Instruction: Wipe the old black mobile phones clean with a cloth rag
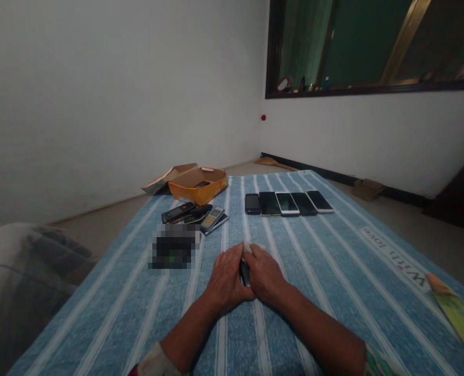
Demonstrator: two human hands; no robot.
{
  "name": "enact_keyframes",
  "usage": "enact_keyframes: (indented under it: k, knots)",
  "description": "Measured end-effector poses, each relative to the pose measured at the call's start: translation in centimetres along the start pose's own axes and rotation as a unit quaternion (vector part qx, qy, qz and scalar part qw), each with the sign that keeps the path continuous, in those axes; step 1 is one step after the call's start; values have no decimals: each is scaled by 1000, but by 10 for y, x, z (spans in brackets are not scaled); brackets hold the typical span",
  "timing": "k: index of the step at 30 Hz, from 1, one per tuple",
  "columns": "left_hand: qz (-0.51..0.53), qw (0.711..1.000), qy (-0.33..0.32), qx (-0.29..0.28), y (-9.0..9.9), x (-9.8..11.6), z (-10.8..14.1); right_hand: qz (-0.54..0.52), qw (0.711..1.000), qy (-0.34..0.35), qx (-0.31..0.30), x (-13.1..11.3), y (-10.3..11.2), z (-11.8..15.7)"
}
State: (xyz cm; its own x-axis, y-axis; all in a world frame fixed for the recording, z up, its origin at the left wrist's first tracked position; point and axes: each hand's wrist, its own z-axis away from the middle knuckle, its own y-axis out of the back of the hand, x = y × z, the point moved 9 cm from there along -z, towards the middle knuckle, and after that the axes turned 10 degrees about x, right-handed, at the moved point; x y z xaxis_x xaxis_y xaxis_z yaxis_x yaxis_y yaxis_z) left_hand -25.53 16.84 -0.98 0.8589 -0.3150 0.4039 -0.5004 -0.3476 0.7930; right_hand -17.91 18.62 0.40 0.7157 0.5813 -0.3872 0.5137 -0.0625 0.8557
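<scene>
My left hand (227,277) and my right hand (265,274) meet over the middle of the bed-like surface. Between them is a dark mobile phone (245,273), mostly covered by my fingers, with the left hand closed around its side. A whitish cloth (247,247) peeks out under the fingers of my closed right hand, against the phone. Beyond my hands, several mobile phones (270,203) lie side by side in a row. To the left, a loose pile of older phones (212,219) overlaps, some with keypads.
An open orange cardboard box (200,194), with a dark item inside, stands behind the pile. A pixelated dark patch (173,248) lies in front. Blue striped cloth (138,292) covers the surface. At right is a yellow-green item (456,313); at left, a greyish covered object (16,292).
</scene>
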Motion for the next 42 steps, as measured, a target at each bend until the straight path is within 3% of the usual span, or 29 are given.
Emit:
enact_keyframes:
  k: [13, 23, 30, 37, 42]
  knots:
    - [1, 1000, 16, -19, 1, 3, 1, 38, 999, -22, -27, -3, -1, 43]
    - [13, 1000, 5, -9, -3, -1, 2, 6, 1000, 5, -13, -4, 1, 14]
    - [8, 1000, 6, -11, 0, 2, 2, -12, 999, -6, -38, -2, 3, 27]
    - [8, 1000, 2, -1, -2, 0, 2, -14, 1000, 7, -24, 5, -5, 3]
    - [10, 1000, 4, 2, 0, 0, 3, -13, 1000, 24, -13, 4, -1, 12]
